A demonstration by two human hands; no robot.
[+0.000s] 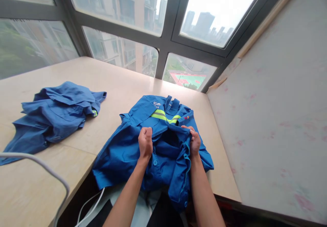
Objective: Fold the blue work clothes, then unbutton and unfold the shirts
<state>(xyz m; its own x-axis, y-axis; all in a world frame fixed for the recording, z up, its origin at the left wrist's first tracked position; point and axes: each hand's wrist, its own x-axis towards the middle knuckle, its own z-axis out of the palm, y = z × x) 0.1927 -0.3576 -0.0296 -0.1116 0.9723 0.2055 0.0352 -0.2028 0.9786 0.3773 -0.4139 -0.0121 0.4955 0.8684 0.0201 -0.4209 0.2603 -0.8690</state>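
Observation:
A blue work jacket [120, 155] with yellow-green reflective stripes and a white logo lies partly on the sill, its lower part hanging over the front edge toward my lap. My left hand [145, 141] is closed on the fabric near the middle of the jacket. Over to the right, my right hand [194, 141] pinches the jacket's edge, fingers curled over the cloth. Between the hands the fabric is lifted and falls in folds. A button shows just below my left hand.
Another blue garment [63, 111] lies crumpled on the beige sill [102, 131] at the left. A white cable [48, 170] loops across the lower left. Framed windows [163, 43] stand behind, and a patterned wall [268, 118] closes off the right side.

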